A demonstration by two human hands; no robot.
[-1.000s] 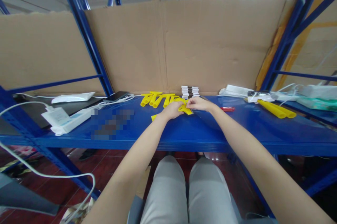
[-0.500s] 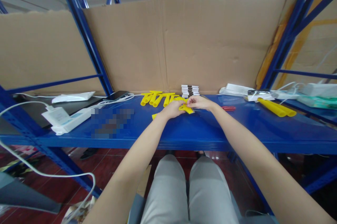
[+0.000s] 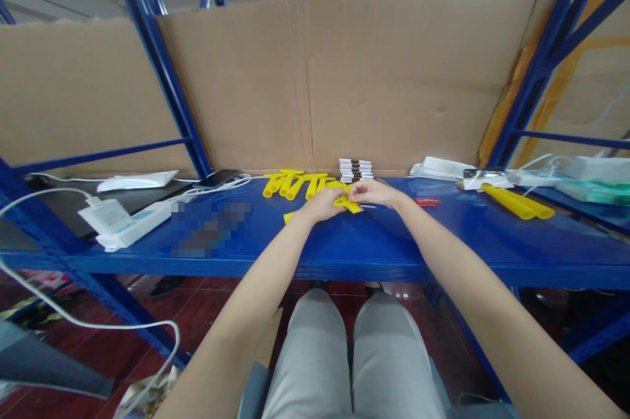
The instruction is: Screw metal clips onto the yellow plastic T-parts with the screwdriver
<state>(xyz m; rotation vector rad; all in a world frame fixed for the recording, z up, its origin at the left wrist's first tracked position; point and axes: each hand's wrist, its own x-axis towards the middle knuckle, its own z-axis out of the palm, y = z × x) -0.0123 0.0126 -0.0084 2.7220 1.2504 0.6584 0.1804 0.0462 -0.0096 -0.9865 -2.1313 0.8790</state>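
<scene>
My left hand is closed around a yellow plastic piece, which looks like the T-shaped tubes behind it. My right hand meets it from the right, fingertips pinched at the piece's upper side. What lies between those fingertips is too small to make out. Just beyond both hands lie several yellow T-shaped tubes in a row. A stack of small white bundles with dark bands stands behind my right hand. Part of another yellow piece shows beside my left wrist.
On the blue shelf, red pen-like items lie right of my right hand. Two yellow tubes are farther right. A white power strip with cables and a phone are at left. Cardboard closes the back.
Both hands stay in almost the same place on the yellow piece. The right fingers have shifted very slightly.
</scene>
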